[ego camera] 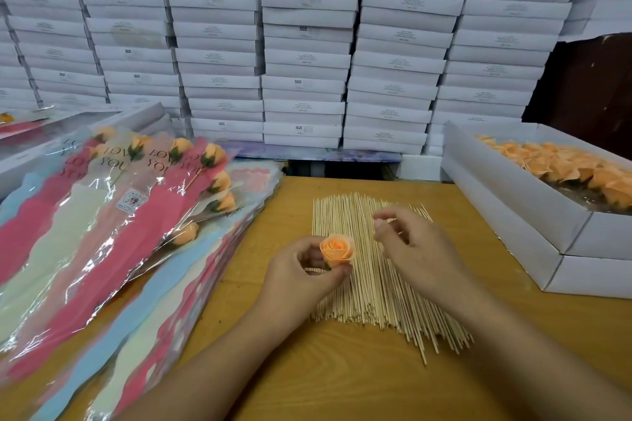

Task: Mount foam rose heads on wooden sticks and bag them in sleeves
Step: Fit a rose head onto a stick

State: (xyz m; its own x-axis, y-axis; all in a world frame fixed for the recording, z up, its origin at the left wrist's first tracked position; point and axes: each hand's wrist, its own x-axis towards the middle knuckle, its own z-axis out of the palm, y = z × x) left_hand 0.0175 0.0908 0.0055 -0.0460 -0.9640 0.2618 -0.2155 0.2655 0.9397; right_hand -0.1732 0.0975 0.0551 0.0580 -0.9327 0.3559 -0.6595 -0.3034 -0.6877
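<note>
The left hand (301, 275) pinched a peach-orange foam rose head (337, 249) between thumb and curled fingers, bloom turned up, just above the near-left part of a fanned layer of thin pale wooden sticks (372, 284) lying on the yellow wooden table (342, 379). The right hand (415, 249) hovered over the sticks just beside the rose, fingers loosely curled and apart, gripping nothing I could make out. Left of the sticks lay a stack of pink, blue and cream plastic sleeves (113, 270) with bagged roses; right, well apart, stood a white cardboard box of orange rose heads (519, 205); bare tabletop showed nearest the person.
</note>
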